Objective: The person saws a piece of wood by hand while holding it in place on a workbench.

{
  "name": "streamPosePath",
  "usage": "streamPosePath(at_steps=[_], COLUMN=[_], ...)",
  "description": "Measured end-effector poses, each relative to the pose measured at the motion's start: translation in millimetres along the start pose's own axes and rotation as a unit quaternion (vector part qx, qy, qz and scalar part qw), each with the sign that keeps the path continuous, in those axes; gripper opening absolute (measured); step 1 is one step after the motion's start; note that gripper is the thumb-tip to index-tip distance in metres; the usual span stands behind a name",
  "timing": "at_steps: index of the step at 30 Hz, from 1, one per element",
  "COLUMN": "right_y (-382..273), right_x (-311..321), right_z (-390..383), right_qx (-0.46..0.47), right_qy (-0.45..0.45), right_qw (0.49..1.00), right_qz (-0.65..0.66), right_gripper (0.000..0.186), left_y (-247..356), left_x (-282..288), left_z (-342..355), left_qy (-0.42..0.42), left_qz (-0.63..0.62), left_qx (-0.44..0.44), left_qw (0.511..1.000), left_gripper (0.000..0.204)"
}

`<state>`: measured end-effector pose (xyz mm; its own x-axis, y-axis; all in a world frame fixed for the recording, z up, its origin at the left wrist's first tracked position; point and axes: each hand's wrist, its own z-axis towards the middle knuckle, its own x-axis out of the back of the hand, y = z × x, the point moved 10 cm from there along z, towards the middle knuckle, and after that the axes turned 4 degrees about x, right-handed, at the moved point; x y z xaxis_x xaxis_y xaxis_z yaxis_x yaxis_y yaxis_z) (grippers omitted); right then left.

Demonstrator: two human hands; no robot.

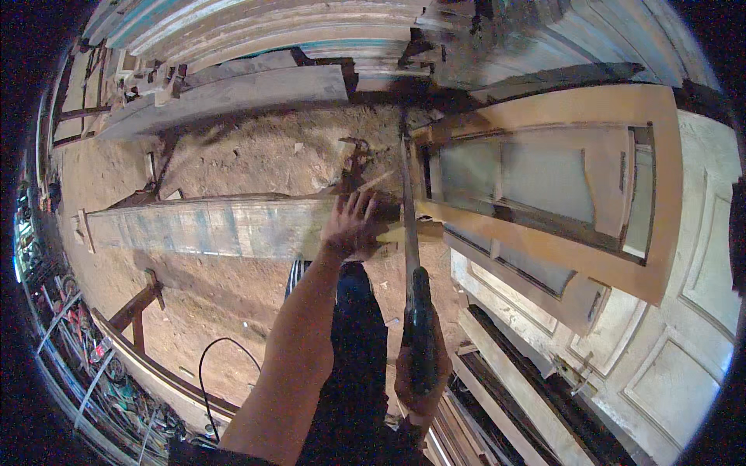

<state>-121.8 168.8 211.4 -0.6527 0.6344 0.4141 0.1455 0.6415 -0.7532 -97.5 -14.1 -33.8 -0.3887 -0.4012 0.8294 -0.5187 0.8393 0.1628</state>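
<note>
My left hand [348, 229] lies with fingers spread on the right end of a weathered plank [194, 227], which has faded blue patches and runs across the middle of the view. My right hand [416, 373] is closed on the dark handle of a handsaw [412, 241], low at the centre. The saw's long, narrow blade points forward, right beside the plank's end. Under and around that end are smaller wooden pieces, partly hidden by my left hand. Just right of the blade lies a tan panelled frame [660, 186].
A grey board [233, 93] and stacked planks [264, 39] lie at the back. White panel doors [699, 373] and loose strips [513, 373] are on the right. A wooden support [132, 311], a black cable [202, 357] and piled clutter [70, 326] are on the left, above dirt ground [256, 155].
</note>
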Motion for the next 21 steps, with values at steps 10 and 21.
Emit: streamPosePath(at_steps=[10,21], right_y=[10.1,-13.5], right_x=[-1.2,12.1], right_z=[-19.6,-40.7], right_qx=[0.022,0.042], right_qy=[0.012,-0.018], right_qw=[1.0,0.988], right_qz=[-0.004,-0.144], right_gripper=[0.061,0.059], left_y=[-6.3,-11.9], left_x=[-10.4,-8.9], left_z=[6.4,-7.3], left_qy=[0.093,0.202], left_qz=[-0.04,-0.044], left_qx=[-0.025,-0.033], left_qw=[0.995,0.978], left_gripper=[0.104,0.106])
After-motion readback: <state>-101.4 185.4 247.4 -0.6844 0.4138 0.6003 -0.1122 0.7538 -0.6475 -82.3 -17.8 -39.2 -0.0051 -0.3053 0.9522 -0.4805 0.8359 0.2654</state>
